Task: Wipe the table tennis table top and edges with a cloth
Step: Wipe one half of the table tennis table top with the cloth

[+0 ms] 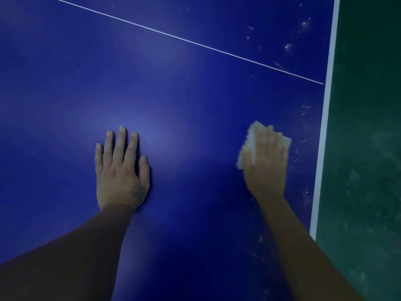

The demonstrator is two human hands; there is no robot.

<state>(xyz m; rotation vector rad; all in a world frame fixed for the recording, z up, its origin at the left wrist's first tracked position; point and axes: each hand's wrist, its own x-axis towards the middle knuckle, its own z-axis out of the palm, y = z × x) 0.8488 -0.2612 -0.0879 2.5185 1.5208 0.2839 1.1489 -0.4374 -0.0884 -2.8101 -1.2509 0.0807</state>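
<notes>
Cloth (249,144) lies under our right hand (265,161) in the lower right of the frame, a pale pad pressed flat on the blue table top (173,88). It is near the white edge band (323,137) but not touching it. Our fingers lie fairly straight across the cloth, pressing down rather than curling round it. The hand is blurred, so we cannot tell how the thumb sits. Our left hand (121,170) rests palm-down in the lower middle of the frame, fingers straight and only slightly apart, holding nothing, well apart from the cloth. We judge it to be a brace.

Outward from the hands, the blue between and around them looks even and unmarked, with a soft sheen above the left hand, so we judge this stretch done. Between the cloth and the edge band a strip of pale specks (306,107) runs along the right side, and more lie beside the right forearm lower down. Past the thin white line (184,40) that slants from the upper left to the right edge, a denser cluster of spots (303,23) sits in the upper right.

We judge the task partway. The right-hand strip, the upper right corner and the edge band beside the green floor (364,148) remain to be wiped. How the rest of the table stands, we cannot tell.
</notes>
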